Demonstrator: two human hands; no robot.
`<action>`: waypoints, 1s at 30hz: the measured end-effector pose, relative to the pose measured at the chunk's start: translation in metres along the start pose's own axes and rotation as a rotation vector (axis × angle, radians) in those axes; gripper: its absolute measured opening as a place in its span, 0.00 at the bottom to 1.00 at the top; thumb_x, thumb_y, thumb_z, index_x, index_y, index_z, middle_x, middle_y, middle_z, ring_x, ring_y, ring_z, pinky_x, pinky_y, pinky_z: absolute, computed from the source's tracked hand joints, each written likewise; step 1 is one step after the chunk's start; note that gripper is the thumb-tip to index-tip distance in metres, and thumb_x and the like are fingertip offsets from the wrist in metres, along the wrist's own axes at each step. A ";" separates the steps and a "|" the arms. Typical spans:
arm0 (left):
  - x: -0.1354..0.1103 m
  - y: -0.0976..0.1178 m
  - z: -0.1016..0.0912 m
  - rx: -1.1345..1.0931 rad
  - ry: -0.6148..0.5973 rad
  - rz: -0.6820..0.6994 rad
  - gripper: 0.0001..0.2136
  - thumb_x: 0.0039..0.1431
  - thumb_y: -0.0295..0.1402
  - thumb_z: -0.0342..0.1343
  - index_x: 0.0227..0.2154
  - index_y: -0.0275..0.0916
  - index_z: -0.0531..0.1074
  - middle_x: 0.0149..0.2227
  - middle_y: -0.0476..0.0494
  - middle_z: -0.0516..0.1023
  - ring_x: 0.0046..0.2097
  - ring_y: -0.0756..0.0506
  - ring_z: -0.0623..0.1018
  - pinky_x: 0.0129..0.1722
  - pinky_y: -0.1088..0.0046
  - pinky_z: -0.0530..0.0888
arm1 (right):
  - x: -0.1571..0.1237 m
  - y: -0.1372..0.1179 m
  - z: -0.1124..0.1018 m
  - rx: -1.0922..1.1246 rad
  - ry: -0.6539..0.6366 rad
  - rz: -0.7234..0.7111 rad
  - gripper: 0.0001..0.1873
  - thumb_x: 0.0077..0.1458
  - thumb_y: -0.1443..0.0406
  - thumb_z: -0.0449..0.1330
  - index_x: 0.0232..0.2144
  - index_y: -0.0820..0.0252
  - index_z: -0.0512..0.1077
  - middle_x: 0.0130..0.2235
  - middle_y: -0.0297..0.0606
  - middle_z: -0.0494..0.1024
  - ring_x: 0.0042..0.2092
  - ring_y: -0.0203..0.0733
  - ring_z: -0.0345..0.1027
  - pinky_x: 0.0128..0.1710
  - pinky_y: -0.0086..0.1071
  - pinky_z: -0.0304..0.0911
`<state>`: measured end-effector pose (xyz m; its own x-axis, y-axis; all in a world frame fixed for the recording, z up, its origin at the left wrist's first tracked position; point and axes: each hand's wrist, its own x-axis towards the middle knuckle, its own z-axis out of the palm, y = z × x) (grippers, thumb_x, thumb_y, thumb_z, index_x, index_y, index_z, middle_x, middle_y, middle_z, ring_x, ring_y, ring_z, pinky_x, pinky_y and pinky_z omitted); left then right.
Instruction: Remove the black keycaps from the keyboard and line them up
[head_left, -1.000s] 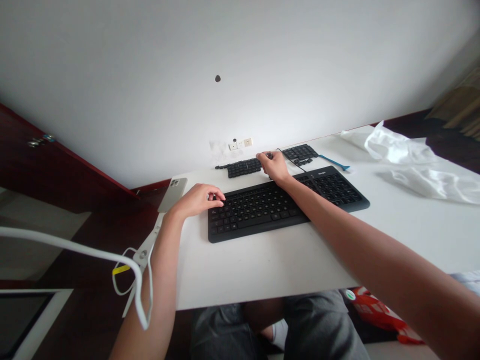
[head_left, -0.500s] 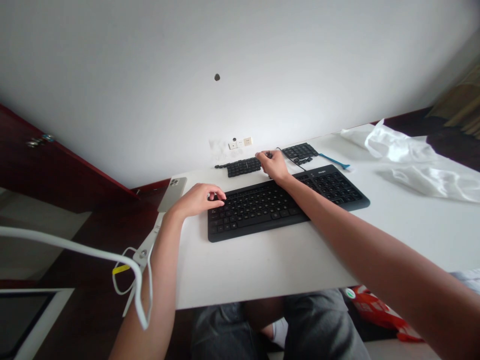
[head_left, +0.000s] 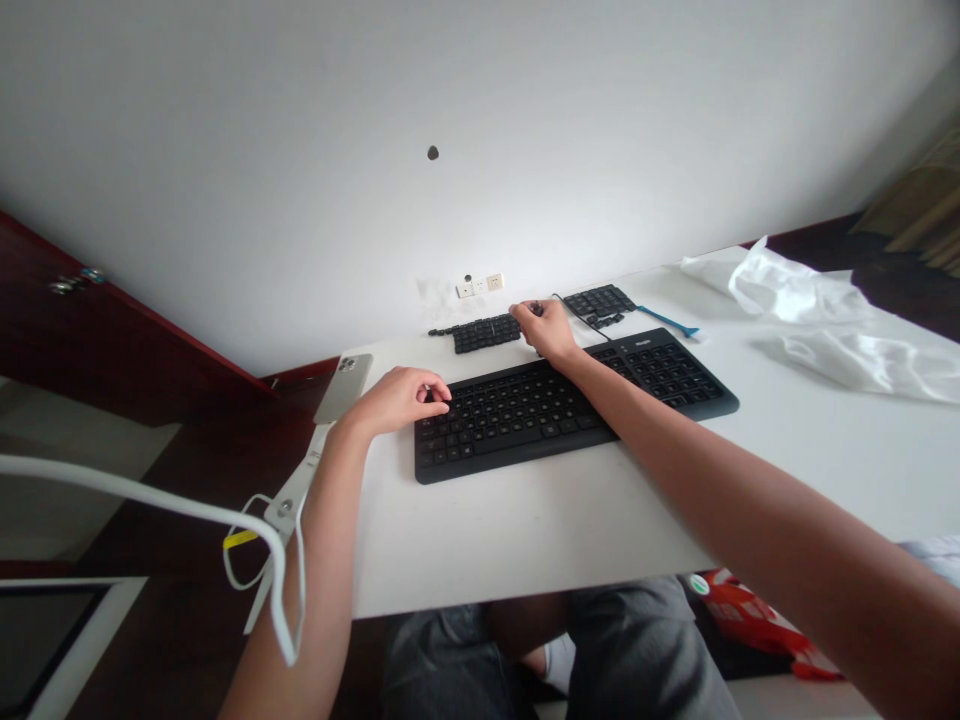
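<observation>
Only the view shifted slightly. Keyboard on desk before you; your left hand curled at its left end, right hand bunched by loose keycaps, both grips unclear; step: probably keycap handling, next wanting precision

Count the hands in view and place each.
2: the left hand at the left end of the black keyboard, the right hand past its far edge, beside loose keycaps.
</observation>
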<state>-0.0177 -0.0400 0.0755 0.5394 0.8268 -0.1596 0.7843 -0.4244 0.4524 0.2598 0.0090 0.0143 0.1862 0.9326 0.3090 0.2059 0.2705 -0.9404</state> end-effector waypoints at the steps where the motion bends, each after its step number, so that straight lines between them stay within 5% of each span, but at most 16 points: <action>1: 0.000 0.000 0.000 0.002 0.004 0.001 0.10 0.54 0.43 0.64 0.36 0.44 0.83 0.27 0.48 0.77 0.30 0.47 0.72 0.31 0.72 0.64 | 0.000 0.000 0.000 0.000 0.001 0.003 0.20 0.55 0.58 0.56 0.17 0.53 0.53 0.17 0.30 0.57 0.23 0.35 0.47 0.23 0.34 0.46; 21: 0.006 -0.016 0.003 -0.193 0.002 0.011 0.18 0.51 0.46 0.68 0.43 0.44 0.82 0.35 0.47 0.81 0.36 0.47 0.74 0.38 0.71 0.70 | -0.001 -0.002 -0.001 -0.006 0.008 -0.001 0.21 0.56 0.59 0.57 0.16 0.53 0.53 0.17 0.30 0.57 0.22 0.34 0.47 0.24 0.35 0.47; 28: 0.013 -0.025 0.008 -0.215 0.143 0.042 0.19 0.58 0.49 0.62 0.45 0.42 0.81 0.38 0.45 0.79 0.35 0.49 0.72 0.39 0.72 0.70 | -0.001 -0.002 -0.001 -0.016 0.004 0.002 0.20 0.56 0.59 0.57 0.17 0.54 0.54 0.17 0.29 0.58 0.23 0.34 0.49 0.24 0.34 0.48; 30: 0.021 -0.032 0.017 -0.265 0.277 0.057 0.19 0.58 0.49 0.61 0.44 0.40 0.80 0.40 0.44 0.80 0.36 0.48 0.72 0.40 0.72 0.70 | -0.001 -0.001 -0.001 -0.009 0.006 0.009 0.20 0.56 0.59 0.57 0.17 0.54 0.55 0.18 0.29 0.58 0.23 0.34 0.50 0.24 0.34 0.49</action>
<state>-0.0262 -0.0154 0.0424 0.4486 0.8883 0.0988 0.6297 -0.3925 0.6703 0.2601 0.0073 0.0154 0.1937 0.9336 0.3015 0.2127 0.2600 -0.9419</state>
